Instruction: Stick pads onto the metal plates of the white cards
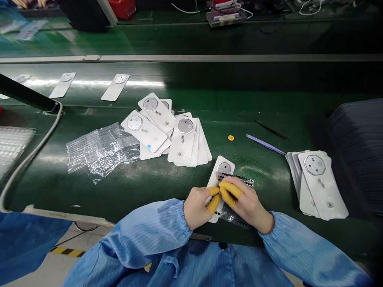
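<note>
My left hand (199, 205) and my right hand (247, 202) meet fingertip to fingertip, yellow finger cots on the thumbs and forefingers. My right hand pinches a clear plastic sheet (231, 216) dotted with rows of small black round pieces. The left fingers are closed at the sheet's left edge; what lies between them is hidden. Beneath both hands lies a white phone back panel (222, 164) with an octagonal camera area, tilted on the green bench. A loose yellow finger cot (231, 138) lies beyond them.
Similar panels lie in an overlapping pile (182, 145) and a right-hand stack (323, 185). Purple tweezers (265, 144) and dark tweezers (271, 129) lie between. Bubble-wrap bags (103, 151) are at left. More panels (115, 87) rest on the far strip. A black post (28, 93) juts in.
</note>
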`<state>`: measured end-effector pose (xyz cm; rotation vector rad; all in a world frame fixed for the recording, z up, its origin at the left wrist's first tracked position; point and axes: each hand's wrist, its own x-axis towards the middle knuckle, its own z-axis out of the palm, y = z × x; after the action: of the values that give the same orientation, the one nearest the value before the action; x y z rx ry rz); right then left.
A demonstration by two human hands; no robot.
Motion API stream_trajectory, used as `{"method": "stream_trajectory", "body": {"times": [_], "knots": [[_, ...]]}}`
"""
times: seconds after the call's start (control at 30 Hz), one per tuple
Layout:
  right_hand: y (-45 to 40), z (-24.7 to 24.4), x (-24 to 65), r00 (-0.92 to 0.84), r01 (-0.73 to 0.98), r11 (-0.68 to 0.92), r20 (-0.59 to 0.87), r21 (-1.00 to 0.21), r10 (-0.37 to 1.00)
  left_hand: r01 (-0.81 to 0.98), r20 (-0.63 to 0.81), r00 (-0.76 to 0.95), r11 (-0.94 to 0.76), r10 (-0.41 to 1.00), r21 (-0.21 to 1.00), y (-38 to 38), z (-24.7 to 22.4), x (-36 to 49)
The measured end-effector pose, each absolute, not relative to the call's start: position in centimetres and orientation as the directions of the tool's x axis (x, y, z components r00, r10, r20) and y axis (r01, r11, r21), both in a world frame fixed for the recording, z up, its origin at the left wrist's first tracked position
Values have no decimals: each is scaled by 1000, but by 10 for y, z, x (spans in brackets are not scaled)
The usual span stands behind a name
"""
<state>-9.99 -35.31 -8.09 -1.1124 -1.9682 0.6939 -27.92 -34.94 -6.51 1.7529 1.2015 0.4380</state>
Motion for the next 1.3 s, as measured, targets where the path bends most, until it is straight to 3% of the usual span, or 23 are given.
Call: {"method": "stream_trajectory", "body": {"times": [0.17,0.33,0.4,0.6,0.83,1.13,1.3], "knots": [[-346,-84,-101,-172,492,337,290,-803,941,487,-256,437,12,862,874,-350,-52,-297],[-345,-81,-101,-246,462,389,306,-797,920,390,-285,148,209,947,897,-376,-39,-328],[-347,-73,-101,-257,476,443,361,-760,896,267,-286,101,251,953,931,-387,-36,-325],[-363,-40,-101,-287,575,631,594,-521,752,7,-213,207,216,955,976,-399,-25,-283],[-373,-27,-96,-386,612,655,557,-442,736,85,-143,219,127,965,988,-406,-23,-271],[-380,-31,-102,-472,650,668,496,-363,729,254,-111,110,80,988,964,-418,-32,-271],[-383,-29,-108,-428,649,649,515,-397,743,264,-2,90,-22,996,964,-415,-29,-270]]}}
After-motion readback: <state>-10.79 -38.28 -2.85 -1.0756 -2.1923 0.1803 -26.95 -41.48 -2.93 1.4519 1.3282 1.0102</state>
